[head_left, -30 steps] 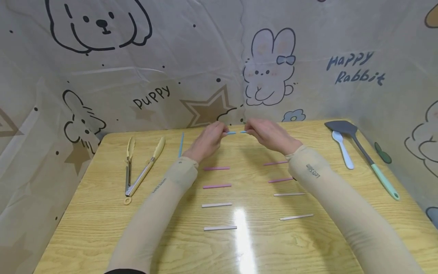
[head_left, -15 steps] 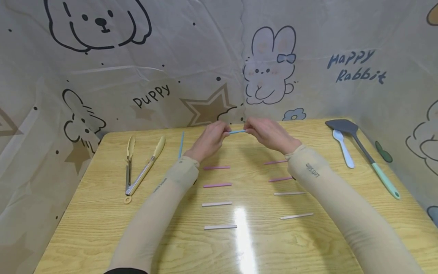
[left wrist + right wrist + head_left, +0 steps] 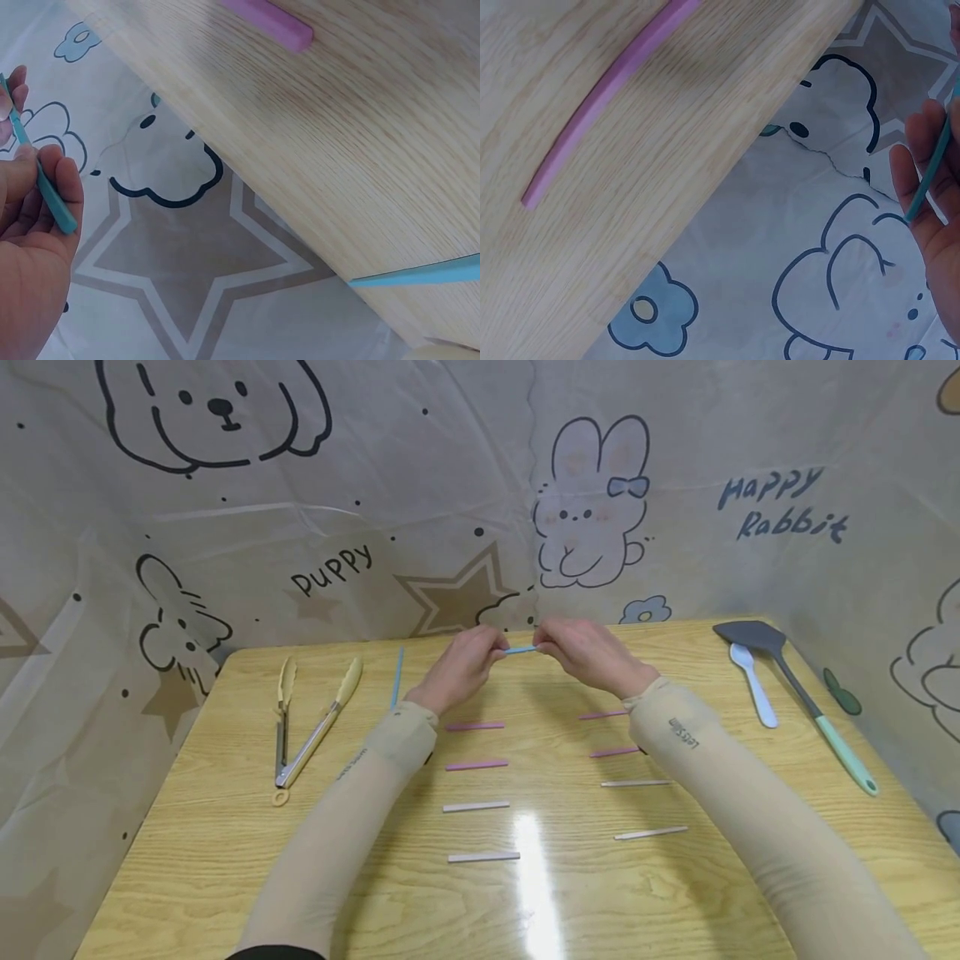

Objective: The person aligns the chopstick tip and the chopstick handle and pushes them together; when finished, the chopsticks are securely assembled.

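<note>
Both hands meet near the table's back edge in the head view. The left hand (image 3: 461, 662) pinches one end of a thin blue stick (image 3: 521, 650), and the right hand (image 3: 592, 653) pinches the other. Between them the stick runs as one straight line. In the left wrist view the blunt end of the blue stick (image 3: 56, 201) lies along the left hand's curled fingers. The right wrist view shows the far part of the stick (image 3: 932, 171) across the right hand's fingers. Another blue stick (image 3: 398, 675) lies left of the left hand, partly behind its wrist.
Pink sticks (image 3: 476, 766) and white sticks (image 3: 483, 858) lie in two columns on the wooden table (image 3: 562, 893). Tongs (image 3: 311, 739) lie spread at the left. A spatula (image 3: 806, 693) and a light-blue spoon (image 3: 752, 687) lie at the right. A printed cloth (image 3: 420, 460) hangs behind.
One second ago a gap showed between two blue stick ends, one in each hand. The ends have come together, and a continuous stick now spans the hands. The hands barely moved.
</note>
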`<state>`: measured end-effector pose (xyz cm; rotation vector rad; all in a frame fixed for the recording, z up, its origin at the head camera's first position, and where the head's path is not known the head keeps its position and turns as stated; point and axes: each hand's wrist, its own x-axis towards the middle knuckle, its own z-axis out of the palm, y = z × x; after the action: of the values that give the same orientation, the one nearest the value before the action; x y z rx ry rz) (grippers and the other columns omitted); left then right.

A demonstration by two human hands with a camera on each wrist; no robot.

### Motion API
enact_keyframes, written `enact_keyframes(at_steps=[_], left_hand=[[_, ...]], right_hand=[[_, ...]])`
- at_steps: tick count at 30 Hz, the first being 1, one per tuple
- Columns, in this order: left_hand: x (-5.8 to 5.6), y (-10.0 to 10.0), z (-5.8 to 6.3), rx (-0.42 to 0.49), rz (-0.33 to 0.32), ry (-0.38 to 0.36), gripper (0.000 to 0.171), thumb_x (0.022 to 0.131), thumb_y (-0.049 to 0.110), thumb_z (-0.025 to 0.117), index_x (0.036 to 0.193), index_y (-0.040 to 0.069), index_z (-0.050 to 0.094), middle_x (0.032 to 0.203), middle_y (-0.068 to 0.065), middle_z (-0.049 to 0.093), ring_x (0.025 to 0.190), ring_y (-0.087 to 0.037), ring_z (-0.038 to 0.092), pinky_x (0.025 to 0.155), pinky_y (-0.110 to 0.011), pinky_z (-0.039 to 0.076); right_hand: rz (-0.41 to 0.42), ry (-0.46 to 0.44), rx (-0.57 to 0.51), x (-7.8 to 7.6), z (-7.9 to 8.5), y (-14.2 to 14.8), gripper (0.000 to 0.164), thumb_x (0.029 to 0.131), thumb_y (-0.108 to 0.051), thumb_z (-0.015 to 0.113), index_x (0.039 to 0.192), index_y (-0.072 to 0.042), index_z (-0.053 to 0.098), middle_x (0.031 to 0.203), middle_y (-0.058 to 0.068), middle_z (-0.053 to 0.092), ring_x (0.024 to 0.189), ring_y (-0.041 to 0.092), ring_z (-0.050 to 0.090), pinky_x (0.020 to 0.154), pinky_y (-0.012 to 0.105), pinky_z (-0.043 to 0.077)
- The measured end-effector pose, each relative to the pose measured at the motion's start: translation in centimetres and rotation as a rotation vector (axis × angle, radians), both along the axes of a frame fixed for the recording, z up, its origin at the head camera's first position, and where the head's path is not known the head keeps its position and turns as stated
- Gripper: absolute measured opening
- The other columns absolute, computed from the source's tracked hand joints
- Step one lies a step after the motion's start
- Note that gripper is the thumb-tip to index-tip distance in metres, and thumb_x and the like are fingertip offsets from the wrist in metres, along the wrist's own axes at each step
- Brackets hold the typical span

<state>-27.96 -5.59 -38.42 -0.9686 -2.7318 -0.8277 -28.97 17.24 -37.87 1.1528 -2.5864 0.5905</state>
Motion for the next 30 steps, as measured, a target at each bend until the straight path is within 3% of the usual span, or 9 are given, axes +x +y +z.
enact_keyframes(at_steps=[15,30], left_hand=[[0.0,0.0,0.4,0.005,0.007,0.039,0.012,0.099,0.005,0.056,0.104,-0.002,0.065,0.103,-0.012,0.065,0.098,-0.023,0.060,0.088,-0.033,0.050],[0.2,0.1,1.0,0.002,0.030,0.062,0.013,0.098,0.000,0.058,0.104,-0.006,0.067,0.106,-0.016,0.067,0.100,-0.028,0.063,0.088,-0.031,0.052]], right_hand=[[-0.049,-0.028,0.006,0.3,0.5,-0.7,0.005,0.098,-0.009,0.062,0.098,-0.004,0.064,0.086,0.005,0.064,0.071,0.019,0.056,0.066,0.037,0.050],[-0.062,-0.019,-0.010,0.4,0.9,-1.5,0.005,0.097,-0.002,0.061,0.097,0.000,0.066,0.086,0.010,0.066,0.072,0.021,0.058,0.068,0.037,0.052]])
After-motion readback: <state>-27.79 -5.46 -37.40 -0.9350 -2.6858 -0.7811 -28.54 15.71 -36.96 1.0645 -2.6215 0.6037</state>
